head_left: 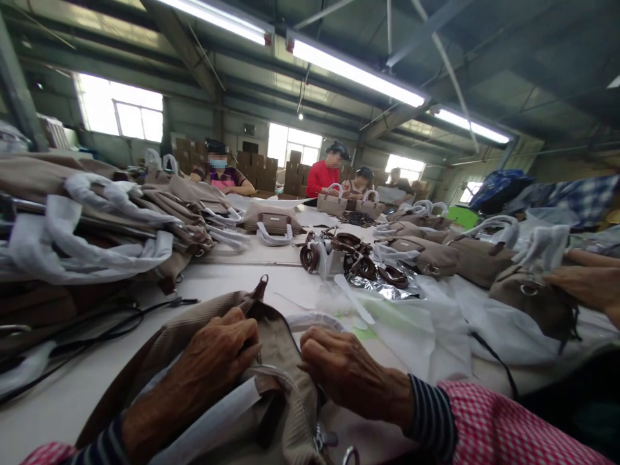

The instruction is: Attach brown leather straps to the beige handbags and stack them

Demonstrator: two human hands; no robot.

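Note:
A taupe handbag [290, 394] lies in front of me on the white table, its zipped top partly open. My left hand [213, 355] is closed on the bag's left edge, near a brown tab with a metal ring. Across the opening, my right hand [339, 368] has its fingers curled round the other edge, beside the zip. A handle [213, 420] wrapped in white lies across the near side, below my left wrist. The inside of the bag is mostly hidden.
Taupe bags with wrapped handles [92, 226] are heaped at left. Coiled brown straps [358, 258] lie mid-table, with clear plastic sheets [421, 323] nearer. Another person's hand [591, 281] touches a bag [527, 297] at right. Several people work at the far side.

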